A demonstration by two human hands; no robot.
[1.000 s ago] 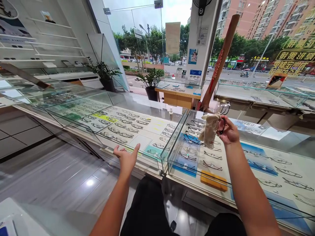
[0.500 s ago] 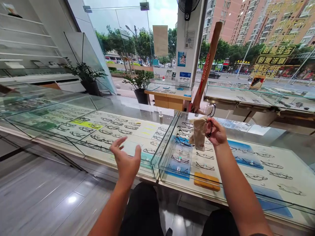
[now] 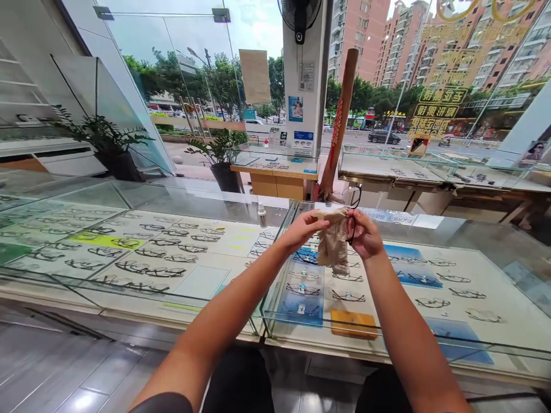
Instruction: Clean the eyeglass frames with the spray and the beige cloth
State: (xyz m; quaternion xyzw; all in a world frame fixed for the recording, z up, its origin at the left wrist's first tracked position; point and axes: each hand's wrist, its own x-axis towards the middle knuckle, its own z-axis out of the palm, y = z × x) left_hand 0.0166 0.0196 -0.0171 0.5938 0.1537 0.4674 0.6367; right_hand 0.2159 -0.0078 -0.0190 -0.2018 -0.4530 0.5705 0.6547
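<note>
A beige cloth [image 3: 333,246] hangs over the glass display case, held up between both hands. My left hand [image 3: 303,229] grips its upper left edge, fingers closed. At its right side my right hand [image 3: 365,234] is closed on a pair of dark-framed eyeglasses [image 3: 356,198]; one lens shows above the fingers, and the cloth covers much of the rest. Below the cloth, rows of eyeglasses [image 3: 348,296] lie inside the case, beside an orange-yellow block [image 3: 353,324].
A small white bottle [image 3: 262,215] stands on the glass top left of the hands. The left display case [image 3: 189,292] holds more eyeglasses. Beyond are potted plants [image 3: 224,160], a wooden counter [image 3: 279,184] and a leaning wooden post [image 3: 342,115].
My left hand has moved right and up from open air above the left case and taken hold of the cloth. The view has turned slightly to the right.
</note>
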